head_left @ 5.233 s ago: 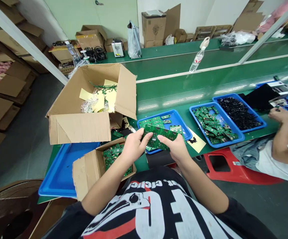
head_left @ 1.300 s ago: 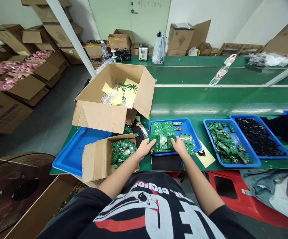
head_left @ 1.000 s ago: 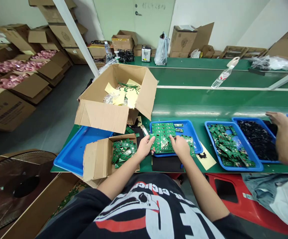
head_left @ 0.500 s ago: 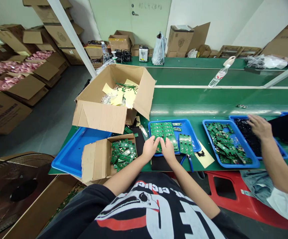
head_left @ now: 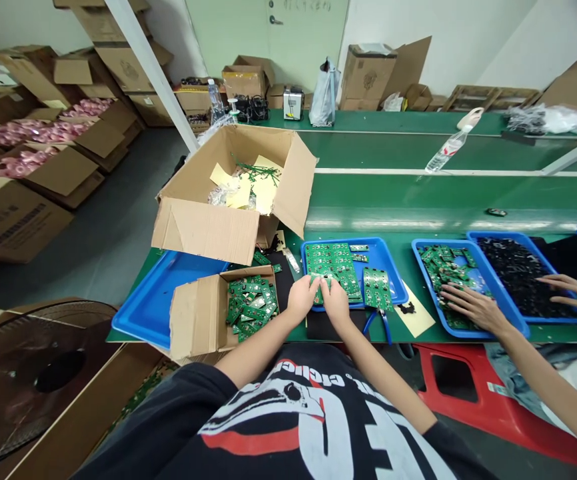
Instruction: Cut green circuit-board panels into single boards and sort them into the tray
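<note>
My left hand [head_left: 302,298] and my right hand [head_left: 335,297] sit close together at the near edge of a stack of green circuit board panels [head_left: 331,261], and their fingers grip a panel. The stack lies in a blue plastic tray [head_left: 392,283]. One more panel [head_left: 377,288] lies apart in the same tray, to the right of my right hand. Left of my left hand, a low cardboard box [head_left: 193,313] holds loose green boards [head_left: 248,307]. Blue-handled pliers [head_left: 378,325] lie just beyond my right wrist.
A co-worker's hands [head_left: 473,308] reach into a blue tray of green boards [head_left: 443,270] and a tray of black parts [head_left: 513,267] on the right. A large open carton [head_left: 198,230] stands back left, above a blue tray [head_left: 151,287]. A red stool [head_left: 448,380] stands below the bench.
My hands have drawn closer together at the stack's near edge. The co-worker's hands have moved left and down, from the black parts to over the tray of green boards.
</note>
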Tool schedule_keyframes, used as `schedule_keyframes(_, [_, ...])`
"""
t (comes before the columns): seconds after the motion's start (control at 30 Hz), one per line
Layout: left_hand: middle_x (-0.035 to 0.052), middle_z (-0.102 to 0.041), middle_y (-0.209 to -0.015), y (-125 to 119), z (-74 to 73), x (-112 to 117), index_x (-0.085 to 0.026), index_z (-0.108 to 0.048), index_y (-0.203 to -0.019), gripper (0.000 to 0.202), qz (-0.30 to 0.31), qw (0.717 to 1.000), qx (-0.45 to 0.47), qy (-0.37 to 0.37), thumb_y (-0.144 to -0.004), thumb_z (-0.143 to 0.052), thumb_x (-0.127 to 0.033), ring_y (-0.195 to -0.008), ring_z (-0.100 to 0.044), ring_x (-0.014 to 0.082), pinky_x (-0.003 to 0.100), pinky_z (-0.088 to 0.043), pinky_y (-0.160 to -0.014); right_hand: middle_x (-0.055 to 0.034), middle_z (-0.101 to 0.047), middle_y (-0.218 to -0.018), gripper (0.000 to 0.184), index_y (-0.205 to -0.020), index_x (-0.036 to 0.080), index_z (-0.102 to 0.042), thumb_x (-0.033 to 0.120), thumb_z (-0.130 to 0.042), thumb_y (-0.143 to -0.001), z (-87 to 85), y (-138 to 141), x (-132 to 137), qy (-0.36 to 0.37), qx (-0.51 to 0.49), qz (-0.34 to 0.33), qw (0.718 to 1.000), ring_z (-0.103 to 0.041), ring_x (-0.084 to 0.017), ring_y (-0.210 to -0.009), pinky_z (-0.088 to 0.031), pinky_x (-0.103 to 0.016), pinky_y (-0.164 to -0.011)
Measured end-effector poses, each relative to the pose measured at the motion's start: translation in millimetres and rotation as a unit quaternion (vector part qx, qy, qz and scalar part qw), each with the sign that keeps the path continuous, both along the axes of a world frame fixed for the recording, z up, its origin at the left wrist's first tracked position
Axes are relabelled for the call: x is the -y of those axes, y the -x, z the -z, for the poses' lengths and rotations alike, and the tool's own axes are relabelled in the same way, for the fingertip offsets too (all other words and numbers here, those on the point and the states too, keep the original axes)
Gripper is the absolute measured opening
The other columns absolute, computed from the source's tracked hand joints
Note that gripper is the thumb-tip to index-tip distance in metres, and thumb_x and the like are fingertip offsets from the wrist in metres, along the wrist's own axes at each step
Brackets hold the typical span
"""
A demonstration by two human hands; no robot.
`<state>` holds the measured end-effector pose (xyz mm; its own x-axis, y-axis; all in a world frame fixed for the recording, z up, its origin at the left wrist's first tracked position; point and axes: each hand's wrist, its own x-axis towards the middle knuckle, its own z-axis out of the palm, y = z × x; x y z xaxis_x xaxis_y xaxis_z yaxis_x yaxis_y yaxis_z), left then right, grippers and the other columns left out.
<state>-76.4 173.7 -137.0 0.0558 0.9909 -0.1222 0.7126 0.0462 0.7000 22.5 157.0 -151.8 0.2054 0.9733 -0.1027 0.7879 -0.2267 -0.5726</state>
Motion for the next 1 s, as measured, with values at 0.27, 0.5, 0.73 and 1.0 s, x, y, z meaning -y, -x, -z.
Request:
schedule_keyframes(0.27, [-0.0028, -0.042, -0.051, 3.1, 9.2, 8.4, -0.019, -0.042, -0.055, 0.033, 0.01, 1.0, -0.013, 0.014, -0.083, -0.038, -0.036, -0.053, -0.045, 0.013, 0.024, -0.027, -0.051, -0.0075, -0.059, -0.066, 0.033, -0.075, 0.016, -0.052, 0.039, -0.032, -0.085, 7.0, -0.1, 8.9, 0.014, -0.034, 0.009, 0.999, -0.055, -0.02, -0.064, -0.034, -0.026, -0.055])
schedule_keyframes(0.5, [-0.002, -0.05, -0.056, 2.4, 7.8, 13.4, -0.019, -0.049, -0.066, 0.026, 0.03, 0.999, 0.016, 0.007, -0.083, -0.039, -0.037, -0.056, -0.05, 0.0138, 0.023, -0.033, -0.053, 0.0027, -0.047, -0.053, 0.031, -0.065, 0.021, -0.044, 0.047, -0.037, -0.08, 4.4, -1.2, 13.9, -0.039, -0.33, 0.032, 0.943, -0.047, -0.014, -0.049, -0.037, -0.025, -0.047])
schedule_keyframes(0.73, [-0.004, -0.042, -0.051, -1.8, 0.1, 11.1, -0.02, -0.042, -0.06, 0.028, 0.03, 0.999, 0.011, 0.0, -0.084, -0.038, -0.035, -0.052, -0.046, 0.0126, 0.023, -0.031, -0.052, 0.0043, -0.04, -0.05, 0.033, -0.059, 0.021, -0.035, 0.045, -0.034, -0.081, 0.4, 4.6, 11.2, -0.097, -0.246, 0.076, 0.961, -0.04, -0.012, -0.047, -0.033, -0.025, -0.049])
schedule_keyframes(1.0, [-0.0011, -0.046, -0.055, 0.7, -1.8, 10.4, -0.02, -0.042, -0.06, 0.028, 0.007, 0.999, -0.035, 0.008, -0.084, -0.038, -0.034, -0.057, -0.05, 0.0156, 0.025, -0.031, -0.055, -0.001, -0.049, -0.054, 0.033, -0.059, 0.02, -0.04, 0.042, -0.033, -0.083, 6.4, 9.0, 5.1, -0.1, -0.149, 0.064, 0.982, -0.044, -0.015, -0.052, -0.031, -0.026, -0.052])
